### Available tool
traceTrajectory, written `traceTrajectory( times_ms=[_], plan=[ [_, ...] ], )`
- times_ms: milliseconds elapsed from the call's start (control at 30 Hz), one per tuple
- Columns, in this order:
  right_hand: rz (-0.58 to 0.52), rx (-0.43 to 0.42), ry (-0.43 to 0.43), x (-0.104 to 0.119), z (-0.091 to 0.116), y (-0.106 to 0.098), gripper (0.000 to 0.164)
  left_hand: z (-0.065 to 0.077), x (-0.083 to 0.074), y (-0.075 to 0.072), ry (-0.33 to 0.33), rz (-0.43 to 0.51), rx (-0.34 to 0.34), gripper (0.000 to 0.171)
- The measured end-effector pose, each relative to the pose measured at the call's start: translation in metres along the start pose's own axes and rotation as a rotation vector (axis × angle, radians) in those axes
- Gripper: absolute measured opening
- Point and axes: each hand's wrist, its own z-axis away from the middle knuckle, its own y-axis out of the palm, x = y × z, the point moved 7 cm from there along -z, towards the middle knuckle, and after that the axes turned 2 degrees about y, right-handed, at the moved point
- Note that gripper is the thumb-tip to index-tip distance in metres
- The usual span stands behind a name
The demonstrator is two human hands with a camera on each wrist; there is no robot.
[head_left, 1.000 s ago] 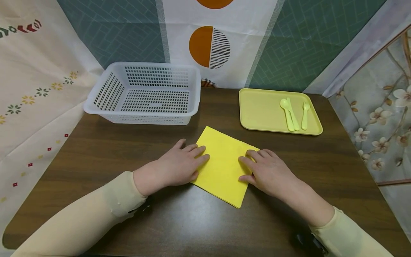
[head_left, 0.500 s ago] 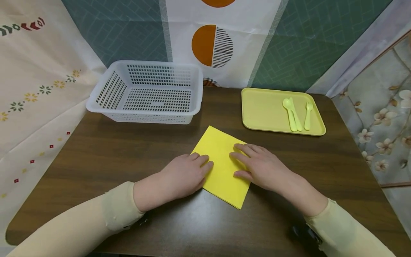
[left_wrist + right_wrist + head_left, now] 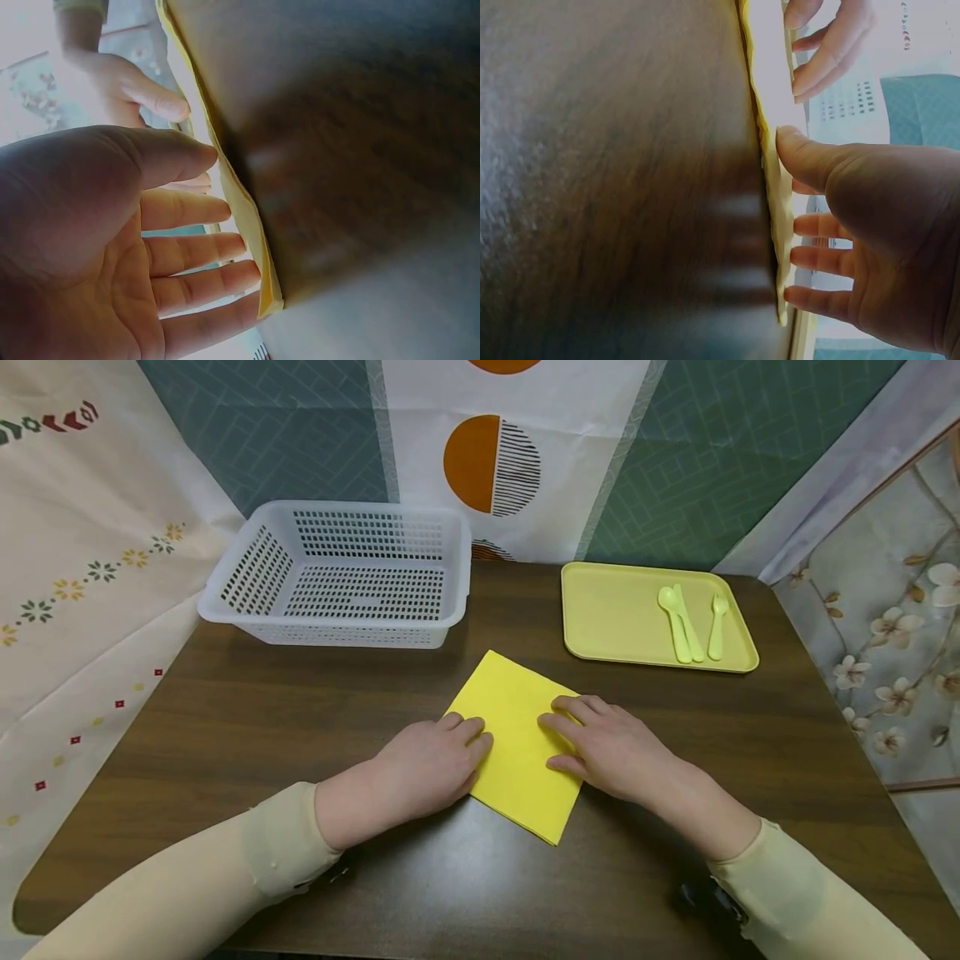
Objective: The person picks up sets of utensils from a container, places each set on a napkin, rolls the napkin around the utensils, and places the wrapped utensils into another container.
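Observation:
A folded yellow cloth lies slantwise on the brown table, one corner toward the person. My left hand rests on its left side with the fingertips on top. On the right side my right hand touches the upper surface, fingers spread. Both wrist views show the fingertips set along the top face, with the layered edge of the cloth beside them. In the right wrist view the thumb and fingers of the right hand press lightly at the cloth, nothing gripped.
A white perforated plastic basket stands at the back left of the wooden table. At the back right is a yellow tray bearing a spoon, a knife and a fork. Patterned cloths hang behind and at both sides.
Over the last second both hands have slid inward over the cloth, the left hand also a little toward the person. In the last half second they have hardly moved.

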Motion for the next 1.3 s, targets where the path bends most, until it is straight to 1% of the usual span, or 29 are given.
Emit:
traceTrajectory(
  times_ms=[100, 233, 300, 433, 500, 633, 767, 900, 1100, 1300],
  plan=[
    [0.013, -0.011, 0.002, 0.001, 0.001, -0.001, 0.064, -0.001, 0.001, 0.002, -0.003, -0.02, 0.001, 0.026],
    [0.03, -0.029, 0.001, 0.003, 0.003, -0.003, 0.063, -0.002, 0.003, 0.006, -0.017, -0.024, 0.049, 0.036],
    [0.037, -0.035, 0.004, 0.004, 0.005, -0.005, 0.064, -0.003, 0.004, 0.007, -0.02, -0.026, 0.061, 0.038],
    [0.054, -0.044, 0.007, 0.007, 0.009, -0.008, 0.064, -0.004, 0.005, 0.007, -0.024, -0.021, 0.057, 0.034],
    [0.058, -0.046, 0.009, 0.009, 0.011, -0.01, 0.064, -0.005, 0.006, 0.007, -0.031, -0.014, 0.066, 0.033],
    [0.063, -0.042, 0.012, 0.01, 0.013, -0.01, 0.064, -0.008, 0.007, 0.009, -0.046, 0.0, 0.11, 0.038],
    [0.067, -0.016, 0.024, 0.009, 0.013, -0.008, 0.067, -0.01, 0.008, 0.011, -0.051, 0.0, 0.151, 0.042],
    [0.074, -0.001, 0.032, 0.009, 0.013, -0.007, 0.067, -0.011, 0.009, 0.013, -0.045, -0.003, 0.173, 0.046],
    [0.073, -0.02, 0.034, 0.01, 0.016, -0.008, 0.064, -0.014, 0.011, 0.016, -0.03, 0.008, 0.208, 0.053],
    [0.057, -0.03, 0.042, 0.007, 0.016, -0.007, 0.061, -0.016, 0.017, 0.018, -0.036, 0.025, 0.229, 0.054]
  ],
)
